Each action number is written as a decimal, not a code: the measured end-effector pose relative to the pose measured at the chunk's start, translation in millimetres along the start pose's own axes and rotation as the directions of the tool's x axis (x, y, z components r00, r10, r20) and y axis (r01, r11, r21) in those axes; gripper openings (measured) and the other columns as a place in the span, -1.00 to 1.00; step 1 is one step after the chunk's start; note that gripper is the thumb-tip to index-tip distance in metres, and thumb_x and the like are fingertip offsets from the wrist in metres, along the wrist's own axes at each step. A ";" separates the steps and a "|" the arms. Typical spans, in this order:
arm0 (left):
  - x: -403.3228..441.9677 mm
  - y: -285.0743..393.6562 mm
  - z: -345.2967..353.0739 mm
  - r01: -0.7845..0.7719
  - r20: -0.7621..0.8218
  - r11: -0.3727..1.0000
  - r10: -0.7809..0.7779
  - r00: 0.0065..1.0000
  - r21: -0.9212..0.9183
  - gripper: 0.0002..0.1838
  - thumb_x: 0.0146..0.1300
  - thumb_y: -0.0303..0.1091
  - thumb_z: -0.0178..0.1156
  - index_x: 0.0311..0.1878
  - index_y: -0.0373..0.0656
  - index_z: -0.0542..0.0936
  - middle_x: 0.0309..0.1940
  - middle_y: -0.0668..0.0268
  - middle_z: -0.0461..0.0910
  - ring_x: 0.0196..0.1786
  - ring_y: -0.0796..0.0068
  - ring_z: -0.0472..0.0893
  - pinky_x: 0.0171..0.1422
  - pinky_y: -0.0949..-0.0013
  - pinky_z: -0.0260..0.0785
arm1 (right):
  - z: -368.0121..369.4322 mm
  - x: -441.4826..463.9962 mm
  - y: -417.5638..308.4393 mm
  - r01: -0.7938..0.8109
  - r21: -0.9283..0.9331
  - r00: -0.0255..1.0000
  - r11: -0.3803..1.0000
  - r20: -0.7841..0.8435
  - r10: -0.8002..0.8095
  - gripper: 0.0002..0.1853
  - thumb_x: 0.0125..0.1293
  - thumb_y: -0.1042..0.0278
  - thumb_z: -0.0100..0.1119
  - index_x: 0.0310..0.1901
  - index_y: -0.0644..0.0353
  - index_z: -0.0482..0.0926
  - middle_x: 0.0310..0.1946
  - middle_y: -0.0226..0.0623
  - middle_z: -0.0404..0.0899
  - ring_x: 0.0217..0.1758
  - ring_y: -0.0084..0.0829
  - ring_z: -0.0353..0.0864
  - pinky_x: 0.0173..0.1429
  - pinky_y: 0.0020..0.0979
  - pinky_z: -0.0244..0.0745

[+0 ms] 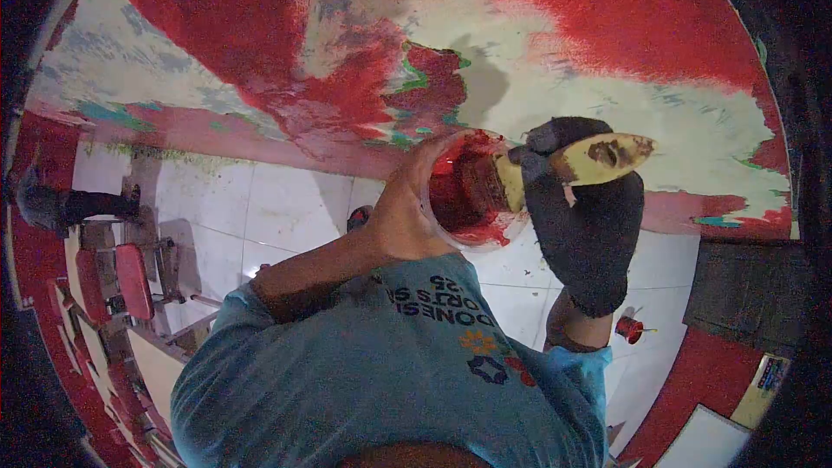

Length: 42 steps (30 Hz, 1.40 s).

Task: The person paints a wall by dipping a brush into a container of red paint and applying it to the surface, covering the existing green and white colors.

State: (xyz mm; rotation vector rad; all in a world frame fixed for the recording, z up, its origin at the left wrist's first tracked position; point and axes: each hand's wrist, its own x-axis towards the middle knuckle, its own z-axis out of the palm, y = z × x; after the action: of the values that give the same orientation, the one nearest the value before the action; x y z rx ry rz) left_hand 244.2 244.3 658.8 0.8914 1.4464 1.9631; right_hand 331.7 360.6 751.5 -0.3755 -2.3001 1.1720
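Note:
My left hand (403,212) is bare and wraps round the side of a clear round tub (431,175) with red paint (459,186) inside. Red smears coat the tub's inner wall. My right hand (585,217), in a dark glove, grips a paintbrush by its pale yellow handle (602,159), which is worn and stained around the hanging hole. The brush's bristle end (487,182) points left into the tub, its tips merging with the red paint. Both hands are in front of my chest, close to the wall (537,78).
The wall carries patches of red, cream and teal paint. Chairs with red backs (134,282) stand at the left, near another person's leg (104,204). A small red pot (630,328) sits on the white tiled floor (290,208) at the right.

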 end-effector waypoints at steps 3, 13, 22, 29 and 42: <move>2.5 -3.8 -0.3 -0.038 0.037 0.999 0.038 0.999 -0.005 0.00 -0.53 -0.36 0.50 0.11 -0.26 0.19 0.01 0.15 0.32 0.10 0.35 0.33 0.22 0.33 0.13 | -1.7 1.7 -0.3 0.000 0.003 1.000 1.000 -0.014 0.000 -0.80 0.04 0.60 0.10 -0.26 0.27 0.40 -0.37 -0.34 0.49 -0.28 -0.54 0.49 -0.18 -0.51 0.40; 7.8 0.9 5.9 0.207 -0.002 0.906 -0.223 0.975 -0.369 -0.07 -0.45 -0.48 0.45 0.11 -0.22 0.18 0.05 0.18 0.30 0.09 0.31 0.36 0.19 0.26 0.20 | -16.5 -4.4 17.8 -0.084 0.407 0.934 0.910 -0.285 0.214 -0.79 0.21 0.33 -0.04 -0.19 0.28 0.38 -0.44 -0.27 0.51 -0.46 -0.60 0.46 -0.52 -0.68 0.29; 16.1 -3.7 14.1 -0.082 0.066 0.985 0.073 0.995 0.150 0.00 -0.57 -0.40 0.50 0.09 -0.27 0.18 -0.05 0.10 0.39 0.04 0.27 0.41 0.15 0.29 0.23 | -28.7 -19.0 50.7 -0.109 0.730 0.847 0.675 -0.287 0.447 -0.75 0.23 0.29 -0.04 -0.13 0.25 0.36 -0.38 -0.22 0.49 -0.47 -0.63 0.44 -0.55 -0.71 0.28; 21.0 -19.2 18.3 -0.050 0.093 0.975 0.031 0.995 0.218 -0.02 -0.54 -0.39 0.51 0.08 -0.24 0.19 -0.01 0.09 0.34 0.07 0.27 0.38 0.15 0.26 0.23 | -45.5 -28.1 58.1 -0.149 0.581 0.873 0.800 -0.302 0.382 -0.76 0.25 0.29 -0.08 -0.18 0.31 0.32 -0.33 -0.15 0.48 -0.31 -0.42 0.54 -0.33 -0.50 0.48; 51.3 -2.8 88.0 -0.199 0.077 0.902 0.184 0.980 0.382 -0.01 -0.44 -0.33 0.49 0.12 -0.26 0.11 0.03 0.09 0.27 0.11 0.29 0.33 0.19 0.29 0.18 | -110.2 -42.3 97.8 0.014 -0.616 0.892 0.788 -0.348 -0.288 -0.61 -0.01 0.53 0.13 -0.08 0.31 0.37 -0.17 -0.08 0.43 -0.14 -0.16 0.45 -0.13 -0.29 0.41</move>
State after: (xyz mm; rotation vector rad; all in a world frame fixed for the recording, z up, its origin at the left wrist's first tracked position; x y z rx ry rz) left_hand 279.4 336.5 684.2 1.2817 1.8226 1.8062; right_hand 429.8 471.4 711.9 -0.5895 -2.1901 0.1976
